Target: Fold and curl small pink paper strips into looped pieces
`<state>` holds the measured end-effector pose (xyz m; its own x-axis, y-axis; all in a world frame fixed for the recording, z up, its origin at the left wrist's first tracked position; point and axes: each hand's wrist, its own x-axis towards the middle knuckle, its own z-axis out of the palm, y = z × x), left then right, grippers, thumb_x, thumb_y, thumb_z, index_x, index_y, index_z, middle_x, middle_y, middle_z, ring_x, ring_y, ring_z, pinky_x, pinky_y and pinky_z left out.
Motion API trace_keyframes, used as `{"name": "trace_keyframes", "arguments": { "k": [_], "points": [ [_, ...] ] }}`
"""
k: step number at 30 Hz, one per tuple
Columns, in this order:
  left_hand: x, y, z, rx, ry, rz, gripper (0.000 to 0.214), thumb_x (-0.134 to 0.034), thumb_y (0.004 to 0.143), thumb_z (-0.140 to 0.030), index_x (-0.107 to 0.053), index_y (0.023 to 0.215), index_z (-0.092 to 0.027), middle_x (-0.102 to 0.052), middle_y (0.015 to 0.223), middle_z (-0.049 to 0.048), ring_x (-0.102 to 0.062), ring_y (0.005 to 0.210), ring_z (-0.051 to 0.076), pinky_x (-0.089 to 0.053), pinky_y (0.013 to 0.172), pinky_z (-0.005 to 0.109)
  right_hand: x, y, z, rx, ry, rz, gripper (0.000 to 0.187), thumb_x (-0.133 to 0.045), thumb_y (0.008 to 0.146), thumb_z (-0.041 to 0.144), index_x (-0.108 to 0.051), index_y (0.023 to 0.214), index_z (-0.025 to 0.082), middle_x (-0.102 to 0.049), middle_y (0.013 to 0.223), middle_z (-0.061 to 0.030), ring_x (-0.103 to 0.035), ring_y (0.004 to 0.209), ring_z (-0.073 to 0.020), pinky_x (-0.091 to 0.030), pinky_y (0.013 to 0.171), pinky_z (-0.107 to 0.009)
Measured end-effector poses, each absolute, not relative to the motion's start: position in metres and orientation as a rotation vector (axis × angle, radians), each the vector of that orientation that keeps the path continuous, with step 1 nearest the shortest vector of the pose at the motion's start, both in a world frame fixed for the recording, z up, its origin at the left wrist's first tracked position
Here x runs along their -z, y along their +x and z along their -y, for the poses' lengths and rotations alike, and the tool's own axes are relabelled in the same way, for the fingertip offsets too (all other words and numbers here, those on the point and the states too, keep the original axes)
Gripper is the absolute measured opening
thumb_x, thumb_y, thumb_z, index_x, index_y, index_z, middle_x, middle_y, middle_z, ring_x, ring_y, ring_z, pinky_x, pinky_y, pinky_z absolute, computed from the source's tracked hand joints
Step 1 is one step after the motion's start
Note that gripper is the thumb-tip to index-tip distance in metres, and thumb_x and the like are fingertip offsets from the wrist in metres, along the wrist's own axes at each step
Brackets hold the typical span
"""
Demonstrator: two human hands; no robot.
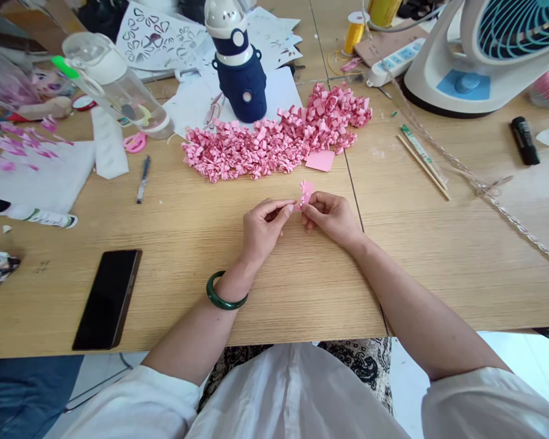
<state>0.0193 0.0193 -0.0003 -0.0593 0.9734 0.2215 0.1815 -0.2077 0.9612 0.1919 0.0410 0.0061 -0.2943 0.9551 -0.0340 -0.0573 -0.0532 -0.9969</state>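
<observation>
Between my two hands is a small piece of pink paper (308, 190) with a curled, fringed left edge. My left hand (266, 224) pinches at that fringed edge with thumb and forefinger. The flat right side of the piece is gripped by my right hand (328, 214), its fingers closed. Just beyond lies a flat pink square (320, 161), touching a long heap of curled pink paper pieces (256, 149). A dark green bangle (226, 292) circles my left wrist.
Behind the heap stands a navy bottle (241, 79); a clear bottle (123, 91) is left of it. A black phone (107, 299) lies near the front edge. To the right are wooden sticks (424, 167), a braided cord (507, 204), a black marker (524, 141) and a fan (466, 85).
</observation>
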Motion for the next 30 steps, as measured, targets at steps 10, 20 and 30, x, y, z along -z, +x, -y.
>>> {"name": "trace_keyframes", "arguments": {
  "k": [10, 20, 30],
  "points": [
    [-0.0006, 0.0179, -0.0214, -1.333, 1.532, -1.346, 0.009, -0.076, 0.085, -0.025, -0.084, 0.089, -0.024, -0.067, 0.071, -0.0010, -0.055, 0.066, 0.012, -0.044, 0.062, 0.026, -0.0039, 0.1906, -0.0413, -1.478, -1.050, 1.372, 0.036, -0.079, 0.081, 0.049, -0.060, 0.078, 0.018, -0.065, 0.063, 0.0017, -0.058, 0.049, -0.0086, -0.049, 0.047, -0.021],
    [0.0011, 0.0188, -0.0213, -1.290, 1.429, -1.346, 0.006, -0.082, 0.074, -0.023, -0.078, 0.071, -0.022, -0.047, 0.059, -0.0055, -0.041, 0.058, 0.010, -0.034, 0.057, 0.025, -0.0050, 0.1913, -0.0404, -1.479, -1.058, 1.403, 0.030, -0.079, 0.083, 0.044, -0.064, 0.079, 0.018, -0.065, 0.064, 0.0011, -0.058, 0.050, -0.0089, -0.050, 0.049, -0.022],
    [-0.0014, 0.0166, -0.0230, -1.269, 1.466, -1.348, 0.015, -0.083, 0.078, -0.036, -0.078, 0.077, -0.021, -0.061, 0.068, -0.0015, -0.050, 0.063, 0.010, -0.043, 0.058, 0.023, -0.0088, 0.1915, -0.0400, -1.477, -1.058, 1.368, 0.033, -0.080, 0.082, 0.045, -0.063, 0.078, 0.017, -0.066, 0.063, 0.0010, -0.059, 0.048, -0.0088, -0.048, 0.048, -0.021]
  ]
}}
